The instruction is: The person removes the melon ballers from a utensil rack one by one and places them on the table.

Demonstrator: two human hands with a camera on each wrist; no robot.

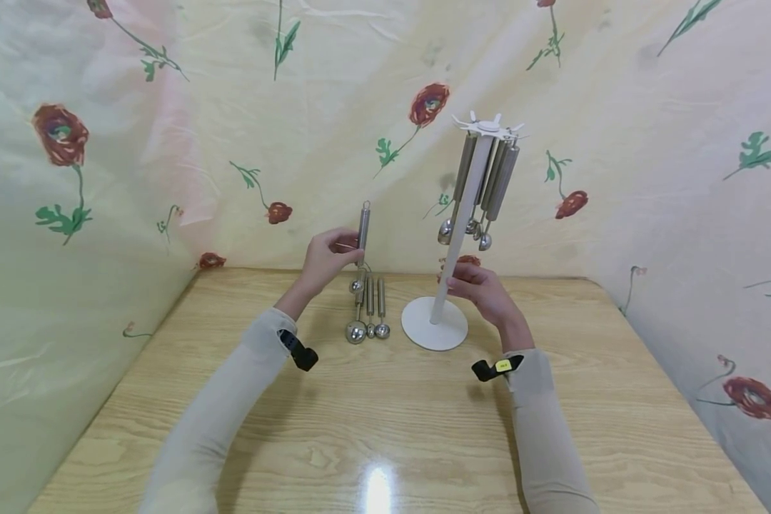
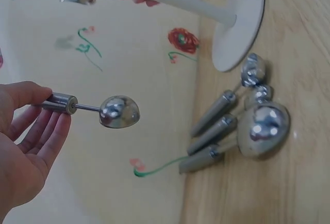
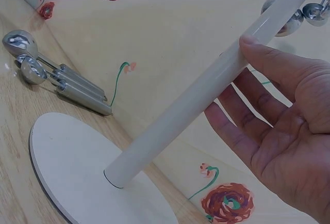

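Observation:
My left hand [image 1: 330,253] pinches a steel melon baller [image 1: 363,228] by its handle between thumb and fingers. It hangs upright above the table, loop up and round bowl down; the left wrist view shows that bowl [image 2: 119,112] plainly. Below it, three more melon ballers [image 1: 370,300] of different sizes lie side by side, bowls toward me. My right hand [image 1: 486,294] grips the white pole [image 1: 458,235] of a stand low down, thumb in front and fingers behind. The stand leans a little. Several steel utensils [image 1: 502,182] with round bowls hang from its hooked top [image 1: 488,127].
The stand's round white base [image 1: 417,325] rests on the wooden table [image 1: 392,414], just right of the lying melon ballers. Flowered cloth [image 1: 334,143] rises behind the table's back edge and along both sides.

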